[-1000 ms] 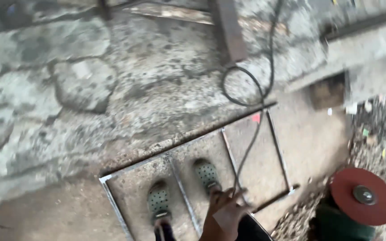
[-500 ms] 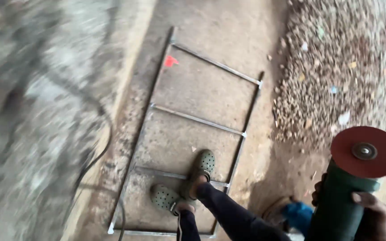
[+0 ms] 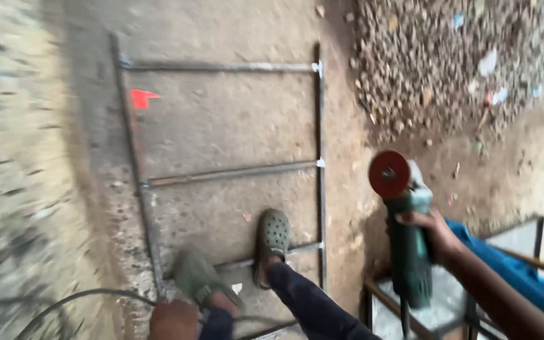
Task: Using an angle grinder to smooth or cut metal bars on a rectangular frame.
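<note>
Over a concrete floor (image 3: 221,126), the right hand (image 3: 432,230) clasps a green angle grinder (image 3: 404,245).

grinder (image 3: 404,239): green body, red disc at 12 o'clock end, held upright w/ cord trailing at 6 o'clock.

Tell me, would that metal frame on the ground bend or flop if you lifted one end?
Probably stiff: the frame is straight metal bars with crossbars joined at the corners. Likely heavy and awkward, since it runs long. It lies flat, so it is unlikely to roll.
</note>
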